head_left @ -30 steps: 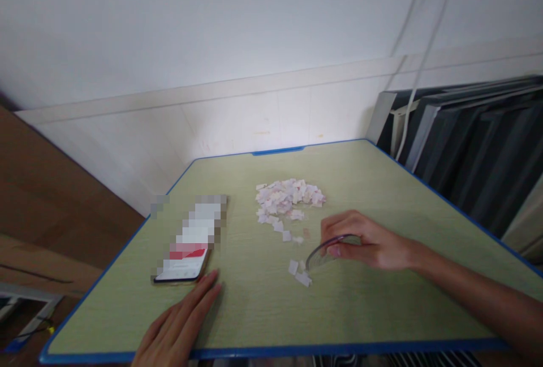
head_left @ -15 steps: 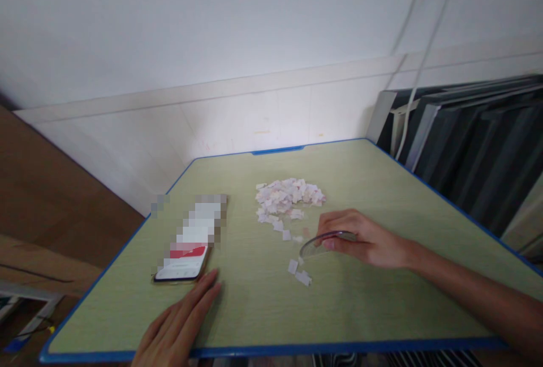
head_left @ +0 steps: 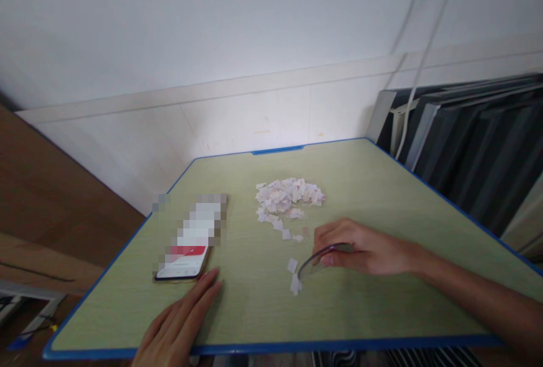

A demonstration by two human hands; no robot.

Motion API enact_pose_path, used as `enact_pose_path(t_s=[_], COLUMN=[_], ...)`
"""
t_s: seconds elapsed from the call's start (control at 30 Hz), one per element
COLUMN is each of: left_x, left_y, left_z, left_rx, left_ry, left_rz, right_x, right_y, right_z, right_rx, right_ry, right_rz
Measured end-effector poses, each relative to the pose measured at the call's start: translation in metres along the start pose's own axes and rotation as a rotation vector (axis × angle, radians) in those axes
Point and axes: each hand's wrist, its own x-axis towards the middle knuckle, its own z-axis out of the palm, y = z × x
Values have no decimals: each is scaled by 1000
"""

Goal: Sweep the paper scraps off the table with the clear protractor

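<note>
My right hand (head_left: 350, 245) is closed on a curved, see-through plastic piece with a dark edge (head_left: 313, 258); its exact kind I cannot make out. Its lower tip meets small white paper scraps (head_left: 296, 284) on the table, and another scrap lies just above them. Beyond it is a loose heap of paper scraps (head_left: 288, 194), with a few strays trailing toward my right hand. My left hand (head_left: 182, 316) lies flat at the front left, fingers stretched out and holding nothing. Its fingertips are close to the lower corner of a smartphone (head_left: 195, 237), whose lit screen is partly blurred out.
The light green table (head_left: 250, 310) has a blue rim and a blue handle-like piece (head_left: 278, 150) at its far edge. Behind it rises a white wall (head_left: 237, 118). Dark flat panels (head_left: 475, 135) lean at the right, with a pale cable (head_left: 409, 112) hanging before them.
My right hand and the plastic piece have moved slightly toward me and left. The lowest scraps have shifted left and closer together. My left hand has stayed in place.
</note>
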Motion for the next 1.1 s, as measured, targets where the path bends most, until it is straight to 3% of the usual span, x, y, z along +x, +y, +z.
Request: enact_pose_path(t_s=[0.27, 0.53, 0.83, 0.97, 1.1], left_x=[0, 1, 4, 6, 5], left_y=[3, 5, 4, 2, 1], left_z=[-2, -4, -6, -6, -5], left_rx=[-54, -56, -18, 40, 19], left_ry=[-15, -19, -24, 10, 3], left_rz=[-49, -68, -47, 39, 6], right_x=[0, 1, 1, 1, 1], right_y=[-1, -6, -8, -3, 1], right_z=[3, 9, 11, 10, 9], right_rx=[8, -17, 5, -23, -92], right_ry=[89, -15, -23, 88, 129], right_rz=[-26, 0, -42, -42, -16])
